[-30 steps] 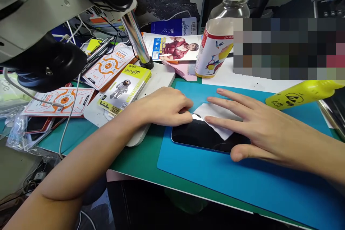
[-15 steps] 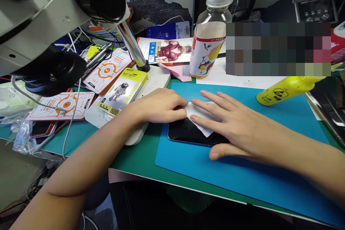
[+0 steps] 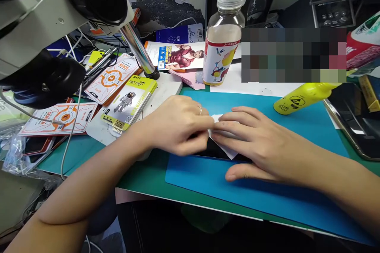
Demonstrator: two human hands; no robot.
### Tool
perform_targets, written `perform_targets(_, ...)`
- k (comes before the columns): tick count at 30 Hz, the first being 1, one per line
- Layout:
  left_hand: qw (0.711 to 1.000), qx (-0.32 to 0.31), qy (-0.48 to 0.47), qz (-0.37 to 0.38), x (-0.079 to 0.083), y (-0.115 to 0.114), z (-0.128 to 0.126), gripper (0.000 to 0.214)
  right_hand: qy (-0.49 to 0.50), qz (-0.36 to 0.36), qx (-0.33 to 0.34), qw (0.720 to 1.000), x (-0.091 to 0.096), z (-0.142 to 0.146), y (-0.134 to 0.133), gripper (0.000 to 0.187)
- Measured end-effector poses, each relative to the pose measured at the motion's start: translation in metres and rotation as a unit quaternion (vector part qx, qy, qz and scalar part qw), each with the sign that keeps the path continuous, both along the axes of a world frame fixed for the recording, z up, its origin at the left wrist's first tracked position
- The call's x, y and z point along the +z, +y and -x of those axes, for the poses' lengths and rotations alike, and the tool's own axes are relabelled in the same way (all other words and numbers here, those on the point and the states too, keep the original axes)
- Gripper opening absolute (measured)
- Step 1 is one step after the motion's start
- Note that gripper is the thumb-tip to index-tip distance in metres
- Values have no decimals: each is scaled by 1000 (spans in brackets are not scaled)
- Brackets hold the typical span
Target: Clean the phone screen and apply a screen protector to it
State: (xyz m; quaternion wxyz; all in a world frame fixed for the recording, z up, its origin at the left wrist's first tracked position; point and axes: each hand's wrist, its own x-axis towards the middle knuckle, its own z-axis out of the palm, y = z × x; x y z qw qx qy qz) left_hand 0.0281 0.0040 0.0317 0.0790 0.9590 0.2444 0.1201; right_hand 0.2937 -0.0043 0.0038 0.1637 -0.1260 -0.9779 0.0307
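Both hands meet over the blue mat [image 3: 297, 126]; on it lies 1 dark phone [image 3: 209, 149], mostly hidden beneath them; right hand [image 3: 261, 146], flat with fingers together, presses 1 white wipe [image 3: 229, 152] onto its glass; left hand [image 3: 178, 126] curls, pinching the wipe's edge; wiping looks midway, unfinished.
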Motion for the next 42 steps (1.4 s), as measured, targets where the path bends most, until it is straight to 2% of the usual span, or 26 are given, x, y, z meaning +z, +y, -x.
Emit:
perform_targets(4, 996, -63, -6, -64, 4, -14, -6, 31, 4, 25, 14, 1000, 2, 3, 0, 54)
perform_targets(7, 996, -47, 6, -77, 0, -12, -6, 34, 9, 22, 19, 1000, 5, -1, 1, 52)
perform_targets(11, 999, -14, 8, -46, -7, -1, -1, 41, 5, 27, -2, 1000, 11, -13, 3, 54)
perform_targets(14, 1000, -26, 13, -1, -11, 2, 1, 63, 4, 40, -4, 999, 13, -20, 2, 52)
perform_targets(17, 999, -37, 18, 26, -11, 0, 0, 70, 5, 63, -5, 998, 13, -27, 2, 52)
perform_targets(22, 996, 5, 69, 57, -9, -3, 0, 62, -20, 112, -41, 993, 22, -40, 0, 42)
perform_targets(25, 992, 19, 94, 76, -7, -3, 0, 55, -43, 136, -31, 989, 26, -41, -2, 41)
perform_targets(31, 989, 33, 102, 98, -7, -4, -3, 48, -37, 125, -11, 991, 21, -35, 0, 40)
perform_targets(38, 991, 30, 93, 97, -12, 1, -3, 49, -52, 163, 17, 985, 23, -35, 2, 41)
perform_targets(42, 997, -3, 49, 59, -4, -6, -1, 49, -40, 149, 9, 988, 19, -33, 1, 33)
